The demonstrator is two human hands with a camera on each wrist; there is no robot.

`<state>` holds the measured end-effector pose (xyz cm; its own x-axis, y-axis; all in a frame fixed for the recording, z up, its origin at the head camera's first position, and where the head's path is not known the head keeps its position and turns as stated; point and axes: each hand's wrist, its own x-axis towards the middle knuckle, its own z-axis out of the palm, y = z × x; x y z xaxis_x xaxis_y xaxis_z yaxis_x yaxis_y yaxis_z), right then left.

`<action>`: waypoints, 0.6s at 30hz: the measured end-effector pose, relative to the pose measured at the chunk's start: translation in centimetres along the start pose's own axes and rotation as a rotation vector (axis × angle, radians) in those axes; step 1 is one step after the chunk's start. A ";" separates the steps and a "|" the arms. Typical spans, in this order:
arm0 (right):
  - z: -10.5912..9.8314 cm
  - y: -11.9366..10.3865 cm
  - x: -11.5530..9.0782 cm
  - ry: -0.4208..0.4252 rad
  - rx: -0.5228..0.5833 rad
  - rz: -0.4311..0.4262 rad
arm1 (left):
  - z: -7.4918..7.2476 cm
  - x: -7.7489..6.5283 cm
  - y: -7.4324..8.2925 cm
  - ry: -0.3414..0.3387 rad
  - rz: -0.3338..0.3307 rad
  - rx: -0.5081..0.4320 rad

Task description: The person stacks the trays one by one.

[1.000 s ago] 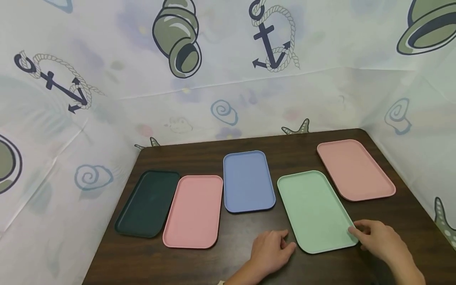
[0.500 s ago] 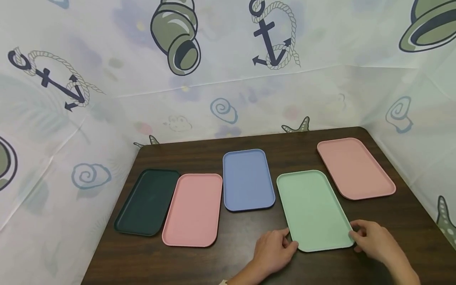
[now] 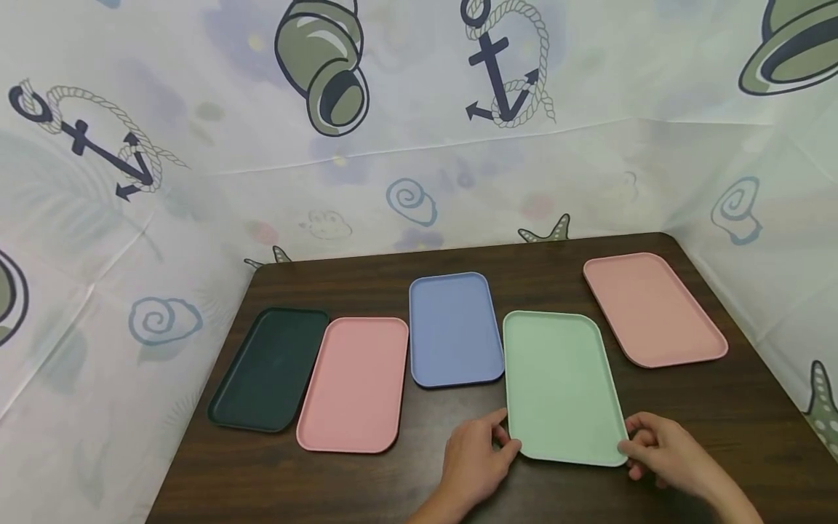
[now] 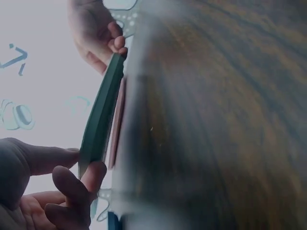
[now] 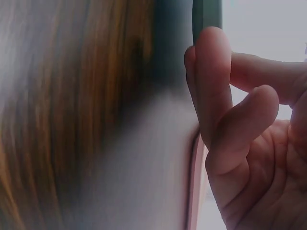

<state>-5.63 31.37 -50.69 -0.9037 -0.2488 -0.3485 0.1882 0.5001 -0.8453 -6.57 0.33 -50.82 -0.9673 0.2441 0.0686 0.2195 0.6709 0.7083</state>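
Note:
A light green rectangular tray (image 3: pixel 563 386) lies between my two hands in the head view. My left hand (image 3: pixel 474 458) pinches its near left corner, thumb on one face and fingers on the other, as the left wrist view shows of the tray's edge (image 4: pixel 103 110). At the near right corner, my right hand (image 3: pixel 668 451) grips the rim between thumb and fingers; that hand hides part of the tray (image 5: pixel 207 14) in the right wrist view. Close against the green tray's left side lies a blue tray (image 3: pixel 456 331); whether they touch I cannot tell.
Left of the blue tray are a pink tray (image 3: pixel 353 386) and a dark green tray (image 3: pixel 268 371), side by side. A salmon-pink tray (image 3: pixel 655 309) lies at the far right. The dark wooden table (image 3: pixel 249 480) is backed by patterned cloth (image 3: pixel 419 145).
The green tray has shifted left and turned slightly, so its left edge now lies close to the blue tray. Both hands moved left with it; my left hand has come onto its corner.

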 end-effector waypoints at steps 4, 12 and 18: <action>1.2 -0.7 0.4 -0.040 0.041 -0.030 | -1.3 -0.9 -0.4 0.036 -0.025 -0.013; 4.0 -2.8 2.2 -0.112 0.073 -0.115 | -3.7 -3.2 -2.9 0.024 -0.146 -0.111; 6.2 -4.8 4.1 -0.143 0.074 -0.156 | -5.5 -4.0 -5.1 0.084 -0.204 -0.020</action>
<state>-7.83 22.83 -50.53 -0.8611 -0.4366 -0.2607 0.0829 0.3853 -0.9191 -4.55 -7.92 -50.84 -0.9988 0.0451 -0.0201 0.0163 0.6859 0.7275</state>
